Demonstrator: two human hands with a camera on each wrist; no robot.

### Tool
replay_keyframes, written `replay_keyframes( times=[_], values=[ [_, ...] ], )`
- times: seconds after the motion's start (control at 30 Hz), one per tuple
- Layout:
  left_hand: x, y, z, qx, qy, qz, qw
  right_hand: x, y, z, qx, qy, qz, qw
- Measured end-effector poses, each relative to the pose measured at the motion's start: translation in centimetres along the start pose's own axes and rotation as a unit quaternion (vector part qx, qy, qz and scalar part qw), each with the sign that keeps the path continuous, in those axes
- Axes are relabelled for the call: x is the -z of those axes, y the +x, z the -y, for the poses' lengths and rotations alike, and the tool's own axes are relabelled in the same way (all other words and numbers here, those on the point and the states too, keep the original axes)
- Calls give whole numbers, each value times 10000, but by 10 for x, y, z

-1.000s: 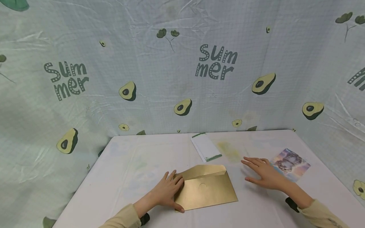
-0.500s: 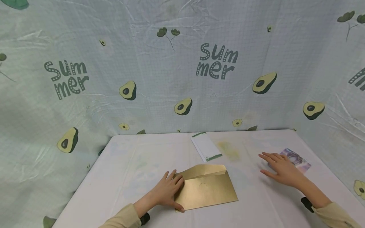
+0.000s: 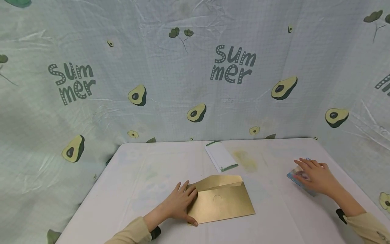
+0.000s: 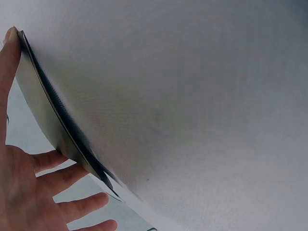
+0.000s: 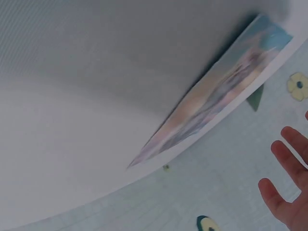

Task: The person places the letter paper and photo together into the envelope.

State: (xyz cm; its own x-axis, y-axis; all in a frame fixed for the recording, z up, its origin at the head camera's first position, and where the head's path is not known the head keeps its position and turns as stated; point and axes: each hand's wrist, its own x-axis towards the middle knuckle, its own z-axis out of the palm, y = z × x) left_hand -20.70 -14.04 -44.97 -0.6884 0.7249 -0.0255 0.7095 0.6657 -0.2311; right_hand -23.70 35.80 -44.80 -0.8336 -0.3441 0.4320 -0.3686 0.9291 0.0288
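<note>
A gold envelope [image 3: 223, 203] lies on the table, its flap opened toward the far side. My left hand [image 3: 178, 203] rests on the envelope's left end, thumb at the near corner and fingers spread along the far side. In the left wrist view the envelope [image 4: 41, 103] shows as a thin slab, thumb tip at one corner and fingertips at the other end. On the right, my right hand [image 3: 318, 178] is over a picture card [image 3: 293, 175] with pastel colours, hiding much of it. The right wrist view shows the card [image 5: 211, 103] flat, with loosely spread fingers [image 5: 288, 161] apart from it.
A white paper pad [image 3: 221, 157] with green leafy ends lies behind the envelope. The table [image 3: 146, 196] wears a pale cloth. A curtain [image 3: 164, 78] printed with avocados and "summer" hangs behind and at both sides.
My right hand has moved right, from beside the picture card to over it, covering more of it. The left hand and the envelope have stayed in place.
</note>
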Motion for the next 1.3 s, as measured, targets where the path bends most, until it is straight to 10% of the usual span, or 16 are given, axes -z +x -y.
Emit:
replay_keyframes(
  times=[1.3],
  values=[
    [-1,1,0,9,122,24,9999,-16,-14,-68,-972,-632,1496,9819]
  ],
)
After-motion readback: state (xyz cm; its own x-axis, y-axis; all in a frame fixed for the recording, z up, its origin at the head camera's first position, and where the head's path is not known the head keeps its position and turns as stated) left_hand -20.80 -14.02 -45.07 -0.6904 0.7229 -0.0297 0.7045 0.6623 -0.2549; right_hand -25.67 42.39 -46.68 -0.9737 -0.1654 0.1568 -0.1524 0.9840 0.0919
